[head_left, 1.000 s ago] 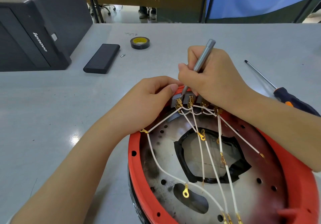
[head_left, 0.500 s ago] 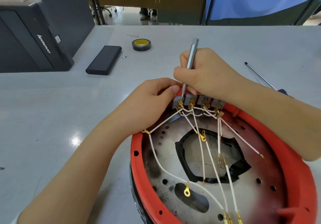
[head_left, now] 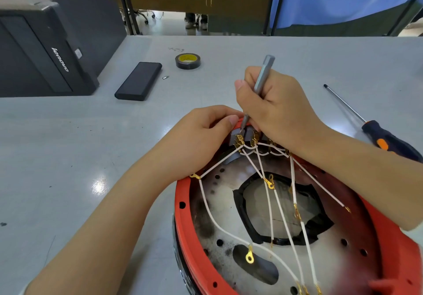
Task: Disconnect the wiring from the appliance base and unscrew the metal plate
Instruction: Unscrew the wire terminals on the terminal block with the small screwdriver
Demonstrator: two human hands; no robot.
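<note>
A red round appliance base (head_left: 183, 223) lies upside down in front of me, showing a scorched metal plate (head_left: 343, 262) with holes and a black-edged opening. White wires (head_left: 283, 217) with gold ring terminals fan out from a grey terminal block (head_left: 238, 135) at the far rim. My left hand (head_left: 201, 132) grips the rim beside that block. My right hand (head_left: 277, 109) holds a thin grey screwdriver (head_left: 263, 75), its tip down on the leftmost terminal of the block.
A black and orange screwdriver (head_left: 384, 141) lies on the grey table to the right. A roll of black tape (head_left: 187, 61), a black flat case (head_left: 138, 80) and a small screw (head_left: 165, 77) lie farther back. A black computer tower (head_left: 45, 52) stands at the left.
The grey screwdriver has swung from leaning right to nearly upright and leans slightly right again. My right hand shifted with it over the terminal block. My left hand stayed on the rim.
</note>
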